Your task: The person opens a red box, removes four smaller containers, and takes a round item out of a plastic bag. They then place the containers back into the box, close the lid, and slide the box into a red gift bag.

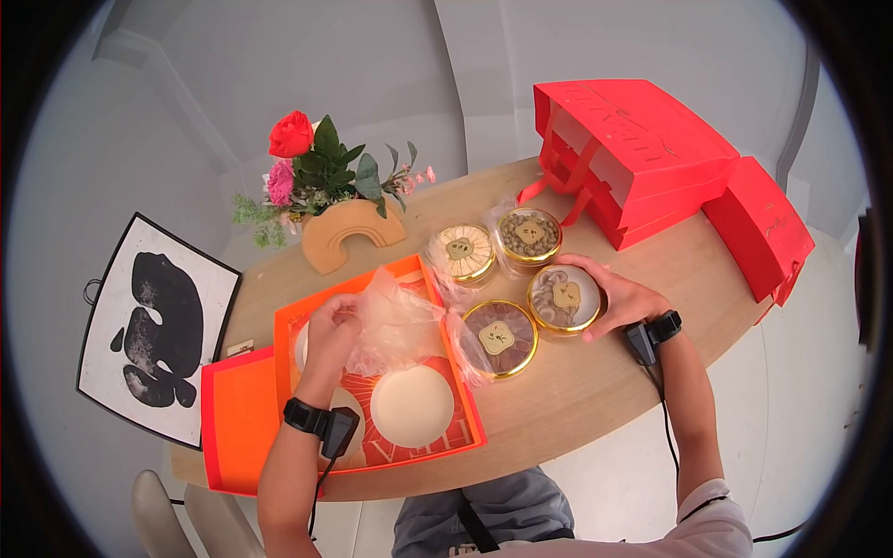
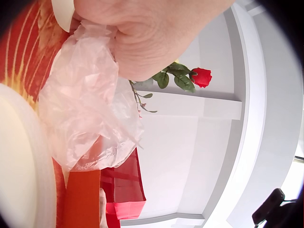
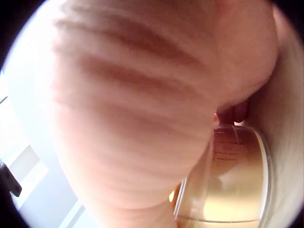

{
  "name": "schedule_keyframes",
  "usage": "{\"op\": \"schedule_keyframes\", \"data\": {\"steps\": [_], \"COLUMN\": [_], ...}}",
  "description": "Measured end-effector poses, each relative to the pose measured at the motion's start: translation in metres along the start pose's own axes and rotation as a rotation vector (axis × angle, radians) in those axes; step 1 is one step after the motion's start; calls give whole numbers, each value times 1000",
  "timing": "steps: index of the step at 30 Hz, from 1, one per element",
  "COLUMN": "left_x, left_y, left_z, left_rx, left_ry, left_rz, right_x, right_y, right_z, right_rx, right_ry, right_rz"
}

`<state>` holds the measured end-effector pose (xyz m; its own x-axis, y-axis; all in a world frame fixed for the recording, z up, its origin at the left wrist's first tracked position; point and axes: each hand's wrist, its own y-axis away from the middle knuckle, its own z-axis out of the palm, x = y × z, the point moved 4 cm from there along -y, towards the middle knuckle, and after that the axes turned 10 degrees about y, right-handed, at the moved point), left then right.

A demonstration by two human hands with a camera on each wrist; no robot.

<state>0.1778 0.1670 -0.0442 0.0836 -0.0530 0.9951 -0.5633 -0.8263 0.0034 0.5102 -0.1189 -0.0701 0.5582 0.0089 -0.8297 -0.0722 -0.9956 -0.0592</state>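
Over the orange gift box (image 1: 473, 409), my left hand (image 1: 330, 339) pinches a crumpled clear plastic bag (image 1: 398, 325). In the left wrist view the bag (image 2: 85, 99) hangs from the fingers above the box's red printed insert, beside a round white recess (image 2: 21, 161). My right hand (image 1: 625, 296) curls round the side of a clear round jar (image 1: 564, 298) with a gold rim and a label, pale pieces inside. The right wrist view shows that jar's side wall (image 3: 232, 180) low on the table, palm against it; the fingertips are mostly hidden.
Three more gold-rimmed jars stand close by: dark slices (image 1: 505, 346), cream strips (image 1: 465, 255), small round pieces (image 1: 530, 232). Loose plastic wrap (image 1: 470, 349) lies among them. Behind are a red gift bag (image 1: 642, 139) and a flower arrangement (image 1: 321, 172); a framed picture (image 1: 158, 325) stands left.
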Motion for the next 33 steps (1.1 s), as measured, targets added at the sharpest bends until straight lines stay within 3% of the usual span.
{"op": "schedule_keyframes", "data": {"steps": [23, 33], "left_x": [-1, -1], "left_y": [-1, 0], "left_z": [-1, 0], "left_rx": [-5, 3], "left_ry": [2, 2], "left_rz": [19, 8], "right_x": [-1, 1], "right_y": [0, -1], "right_z": [1, 2], "right_rx": [21, 37], "right_ry": [21, -193], "right_rz": [13, -24]}}
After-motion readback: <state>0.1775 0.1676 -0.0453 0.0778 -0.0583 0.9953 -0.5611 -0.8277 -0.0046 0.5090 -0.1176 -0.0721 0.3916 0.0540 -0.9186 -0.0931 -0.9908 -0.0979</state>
